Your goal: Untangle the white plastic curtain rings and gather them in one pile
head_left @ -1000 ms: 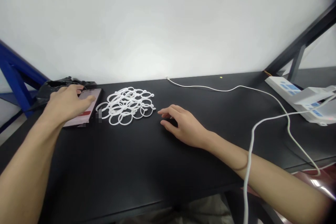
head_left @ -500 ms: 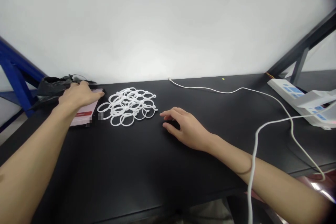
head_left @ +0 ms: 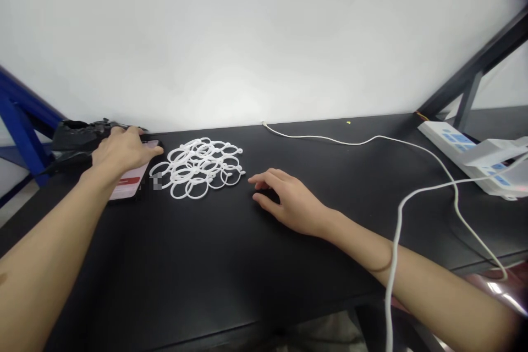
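Observation:
At the left, my left hand (head_left: 119, 149) reaches over the far part of a phone (head_left: 131, 182), its thumb stuck out to the right and its fingers stretched forward. The phone lies on the table with a lit pinkish screen and a red bar; the hand covers its upper part. A loose heap of thin white rings with small knobs (head_left: 197, 168) lies right of the phone. Just right of the heap, my right hand (head_left: 289, 198) rests above the black table (head_left: 198, 264), fingers loosely bent, thumb apart, nothing in it.
A crumpled black plastic bag (head_left: 78, 136) sits behind my left hand. A white cable (head_left: 325, 138) runs across the table, and a thicker length passes over my right forearm. A white device with blue panels (head_left: 457, 146) stands at the right. Blue frame bars (head_left: 25, 126) edge the left.
The view has shifted slightly, and the phone's screen shows its red bar more clearly. Both hands keep nearly the same pose; the rings have not moved on the table.

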A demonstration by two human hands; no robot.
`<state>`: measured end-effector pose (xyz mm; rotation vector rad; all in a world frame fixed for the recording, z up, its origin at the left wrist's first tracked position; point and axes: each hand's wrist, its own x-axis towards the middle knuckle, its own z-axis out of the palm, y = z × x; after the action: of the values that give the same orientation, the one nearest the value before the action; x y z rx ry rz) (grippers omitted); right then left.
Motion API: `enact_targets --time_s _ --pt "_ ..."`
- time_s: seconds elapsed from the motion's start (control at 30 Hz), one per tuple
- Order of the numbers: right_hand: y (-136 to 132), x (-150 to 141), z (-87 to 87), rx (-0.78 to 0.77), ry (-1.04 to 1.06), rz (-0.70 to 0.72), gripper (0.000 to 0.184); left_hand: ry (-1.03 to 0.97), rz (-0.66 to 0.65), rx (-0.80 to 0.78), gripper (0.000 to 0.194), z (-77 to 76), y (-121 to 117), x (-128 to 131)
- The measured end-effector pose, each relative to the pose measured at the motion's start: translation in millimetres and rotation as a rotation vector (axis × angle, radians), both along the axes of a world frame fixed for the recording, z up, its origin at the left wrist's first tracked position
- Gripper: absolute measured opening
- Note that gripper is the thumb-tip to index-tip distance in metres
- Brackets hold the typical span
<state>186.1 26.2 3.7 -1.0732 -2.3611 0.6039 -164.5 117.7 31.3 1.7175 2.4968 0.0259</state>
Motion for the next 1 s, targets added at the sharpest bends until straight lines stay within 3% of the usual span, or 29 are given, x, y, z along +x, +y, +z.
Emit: enact_targets --time_s 0.23,0.33,0.4,0.53,0.6,0.83,1.0 --pt "-1 0 -0.2 0.002 -0.004 0.005 0.027 0.054 -0.055 0.041 0.084 1.4 -8 0" --pt "-1 0 -0.4 -0.001 -0.001 0.003 0.026 0.080 -0.051 0.102 0.077 3.9 -23 14" --pt "-1 0 -0.4 0.001 0.000 0.003 0.026 0.096 -0.081 0.226 0.065 3.5 -37 28" --pt "-1 0 -0.7 0.005 0.003 0.005 0.026 0.071 -0.392 0.372 0.036 -3.7 -59 51" --pt "-1 0 -0.9 0.010 0.002 0.005 0.025 0.045 -0.464 0.379 0.032 -8.1 -64 57" --pt "-1 0 -0.4 0.019 -0.013 0.018 0.026 0.054 -0.323 0.305 0.037 -15.9 -66 64" --pt "-1 1 -1.9 0.024 -0.011 0.021 0.026 0.043 -0.320 0.386 0.032 -13.6 -70 68"
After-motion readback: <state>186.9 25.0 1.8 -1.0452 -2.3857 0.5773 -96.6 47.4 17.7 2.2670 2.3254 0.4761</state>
